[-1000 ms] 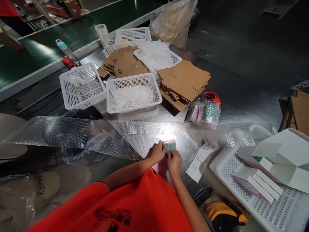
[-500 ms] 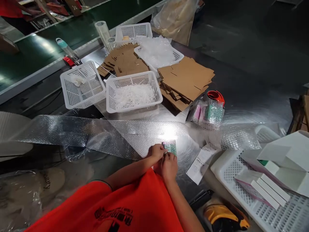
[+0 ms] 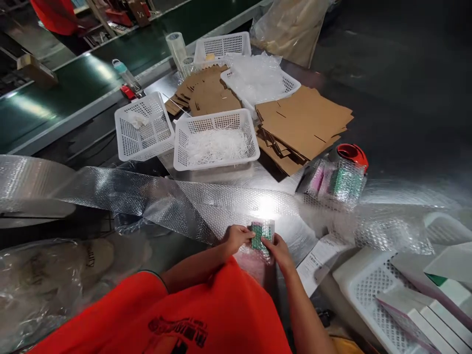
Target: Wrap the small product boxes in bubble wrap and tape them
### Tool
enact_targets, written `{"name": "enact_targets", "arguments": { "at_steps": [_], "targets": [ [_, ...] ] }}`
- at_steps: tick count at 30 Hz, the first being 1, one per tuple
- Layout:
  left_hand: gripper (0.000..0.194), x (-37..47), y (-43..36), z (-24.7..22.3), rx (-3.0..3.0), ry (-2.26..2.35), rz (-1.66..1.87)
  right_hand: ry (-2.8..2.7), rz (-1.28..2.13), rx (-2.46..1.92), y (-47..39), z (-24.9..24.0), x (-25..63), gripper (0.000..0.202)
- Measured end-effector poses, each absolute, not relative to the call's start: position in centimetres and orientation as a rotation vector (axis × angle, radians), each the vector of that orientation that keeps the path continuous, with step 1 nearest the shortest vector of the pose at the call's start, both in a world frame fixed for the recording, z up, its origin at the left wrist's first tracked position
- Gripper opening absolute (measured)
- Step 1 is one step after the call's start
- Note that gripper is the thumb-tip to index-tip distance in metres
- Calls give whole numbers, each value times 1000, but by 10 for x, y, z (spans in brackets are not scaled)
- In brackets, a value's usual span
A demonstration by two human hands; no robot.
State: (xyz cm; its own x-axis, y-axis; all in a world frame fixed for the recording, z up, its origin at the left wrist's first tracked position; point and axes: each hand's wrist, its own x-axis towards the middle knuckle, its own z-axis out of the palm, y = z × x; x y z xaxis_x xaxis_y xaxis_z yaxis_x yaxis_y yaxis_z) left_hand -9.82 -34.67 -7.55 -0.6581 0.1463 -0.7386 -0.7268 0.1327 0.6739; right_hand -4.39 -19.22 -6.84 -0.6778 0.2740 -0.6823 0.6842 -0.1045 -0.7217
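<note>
Close to my body, a small green box in bubble wrap [image 3: 261, 237] is held between both hands. My left hand [image 3: 239, 238] pinches its left side, and my right hand [image 3: 279, 250] grips its right side with the thumb on top. Just beyond my hands, a long strip of bubble wrap [image 3: 228, 199] lies across the metal table, running from a large bubble wrap roll [image 3: 33, 182] at the left. Farther right, pink and green packages in bubble wrap [image 3: 334, 182] rest beside a red tape dispenser [image 3: 353, 155]. A printed paper slip [image 3: 320, 260] lies right of my right hand.
White baskets stand beyond the strip, one holding white shredded filler [image 3: 217, 145]. Flat cardboard sheets [image 3: 304, 123] are stacked behind. At lower right, a white crate [image 3: 365, 280] holds white boxes [image 3: 416, 312]. A green conveyor [image 3: 84, 73] runs along the back, near another person's red sleeve [image 3: 55, 17].
My hands have moved apart to opposite sides of the box, showing more of its green face. The camera view has shifted, so the surroundings sit farther right.
</note>
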Motion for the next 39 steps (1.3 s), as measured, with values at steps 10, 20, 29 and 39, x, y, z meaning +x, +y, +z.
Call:
{"name": "enact_targets", "arguments": {
  "at_steps": [10, 20, 29, 39],
  "targets": [
    [50, -100, -367, -88, -511, 1633, 1652, 2144, -1515, 1205, -218, -59, -52, 78],
    [29, -102, -372, -84, -394, 1884, 1485, 2267, -934, 1286, -242, -39, -66, 78],
    [30, -101, -371, -49, -293, 2305, 1088, 2264, -689, 1258, -258, -26, -72, 81],
    [30, -122, -358, -15, -70, 2175, 799, 2246, -639, 1305, -267, -20, -76, 80]
  ]
}}
